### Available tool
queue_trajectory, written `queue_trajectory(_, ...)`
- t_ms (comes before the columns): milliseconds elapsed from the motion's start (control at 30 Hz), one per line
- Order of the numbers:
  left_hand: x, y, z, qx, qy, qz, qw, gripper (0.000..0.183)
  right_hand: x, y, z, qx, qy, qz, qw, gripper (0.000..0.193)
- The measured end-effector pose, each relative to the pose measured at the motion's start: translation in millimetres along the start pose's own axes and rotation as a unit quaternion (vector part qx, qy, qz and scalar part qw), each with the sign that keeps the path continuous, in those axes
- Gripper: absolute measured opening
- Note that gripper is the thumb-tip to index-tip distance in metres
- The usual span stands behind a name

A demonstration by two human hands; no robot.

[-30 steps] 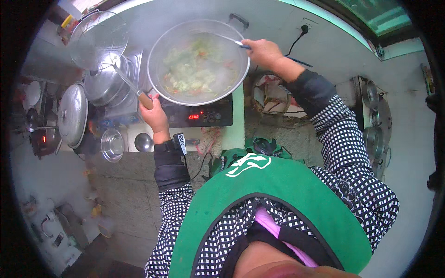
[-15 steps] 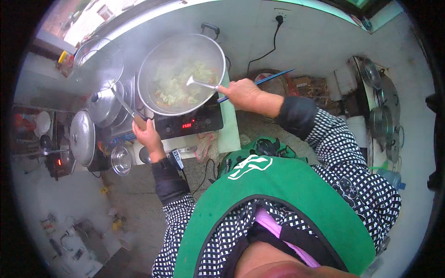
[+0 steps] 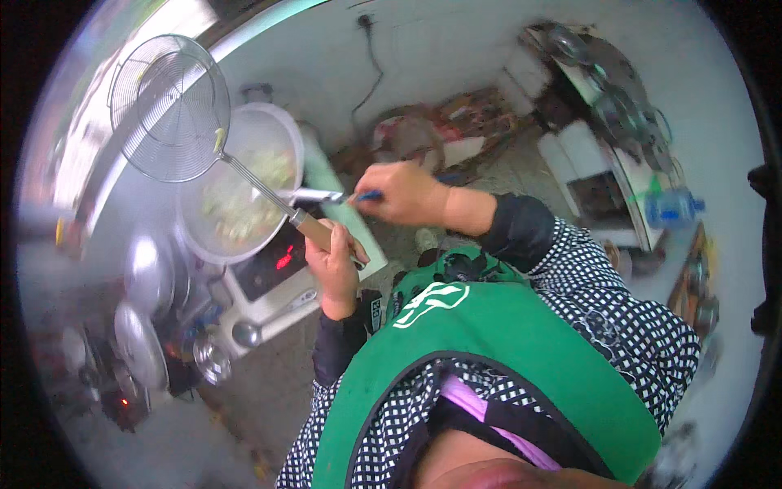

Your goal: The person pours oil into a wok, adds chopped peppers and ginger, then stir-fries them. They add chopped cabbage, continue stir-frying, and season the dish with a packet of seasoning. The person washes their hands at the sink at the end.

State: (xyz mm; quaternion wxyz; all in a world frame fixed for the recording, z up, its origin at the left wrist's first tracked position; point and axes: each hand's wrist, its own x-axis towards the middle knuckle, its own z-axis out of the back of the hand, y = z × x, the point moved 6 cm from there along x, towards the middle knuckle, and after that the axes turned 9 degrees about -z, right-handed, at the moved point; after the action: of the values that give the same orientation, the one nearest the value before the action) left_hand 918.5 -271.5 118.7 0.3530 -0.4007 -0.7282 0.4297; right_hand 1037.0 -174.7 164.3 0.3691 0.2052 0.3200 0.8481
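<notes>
My left hand (image 3: 332,265) is closed around the wooden handle of a wire skimmer (image 3: 244,174). Its round mesh is raised over the far left side of the wide pot (image 3: 298,155), with a pale scrap clinging near its neck. Inside the pot lie steaming, pale green chopped vegetables (image 3: 232,213). To the right of the pot, my right hand (image 3: 401,194) grips a metal cooking utensil (image 3: 318,196), whose blue handle shows at the fingers. The utensil's far end is blurred and partly hidden behind the skimmer's handle.
The pot stands on a cooktop with a red display (image 3: 284,257). A ladle (image 3: 247,333) lies at the counter's front edge. Left are a lid (image 3: 140,346) and a metal bowl (image 3: 213,359). Pans (image 3: 623,114) sit at the far right, near a blue water bottle (image 3: 673,209).
The skimmer has swung up and toward the right, its mesh now high in view. My right hand has drawn the utensil back toward the pot's right side. The view has turned.
</notes>
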Motion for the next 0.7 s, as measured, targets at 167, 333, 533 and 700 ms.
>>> queue_trajectory(167,28,32,-66,-0.063,0.181,0.001,0.981,0.017,-4,-3,29,0.057,-0.048,-0.029,0.997,0.047)
queue_trajectory(333,58,62,-120,0.011,0.343,0.095,0.934,0.016,-4,-31,82,0.050,-0.140,-0.152,0.977,0.037)
queue_trajectory(533,61,103,-211,0.079,0.614,-0.018,0.785,0.023,-74,-112,115,0.071,-0.258,-0.299,0.916,0.029)
queue_trajectory(700,22,169,-281,0.041,0.767,0.019,0.640,0.027,-161,-206,118,0.189,-0.325,-0.415,0.828,0.019)
